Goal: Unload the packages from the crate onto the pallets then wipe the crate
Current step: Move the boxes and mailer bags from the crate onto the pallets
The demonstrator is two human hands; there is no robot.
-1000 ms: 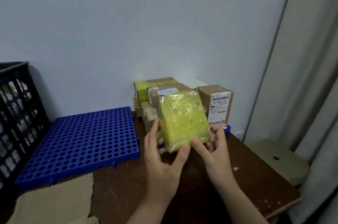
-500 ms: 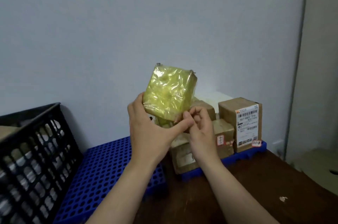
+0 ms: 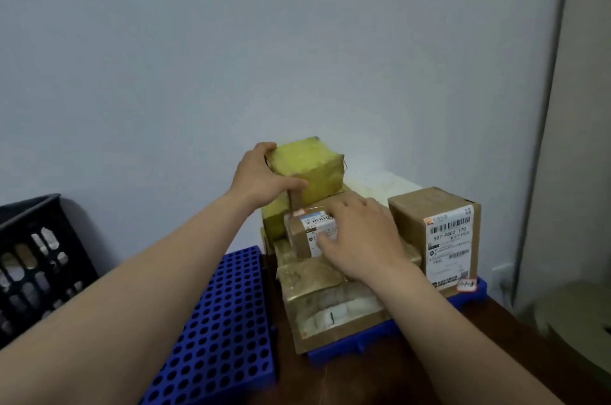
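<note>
Gripping the yellow package (image 3: 310,169) atop the stack (image 3: 330,302) at frame centre, the left hand (image 3: 261,178) is curling round its corner; the right hand (image 3: 360,239) is resting, fingers (image 3: 350,204) spread, on a labelled brown box (image 3: 310,229) just below.

Head view, with the tall labelled carton (image 3: 436,232) as landmark, standing upright with a blue pallet (image 3: 347,343) beneath it. Just left of the carton, the right hand (image 3: 360,236) rests with spread fingers on a small labelled box (image 3: 305,232). Farther left and higher, the left hand (image 3: 261,178) grips a yellow-wrapped package (image 3: 312,166) atop the stack. Below and left of the carton lies a large taped parcel (image 3: 330,305). A second blue pallet (image 3: 224,322) and a black crate (image 3: 36,255) lie progressively farther left.
</note>
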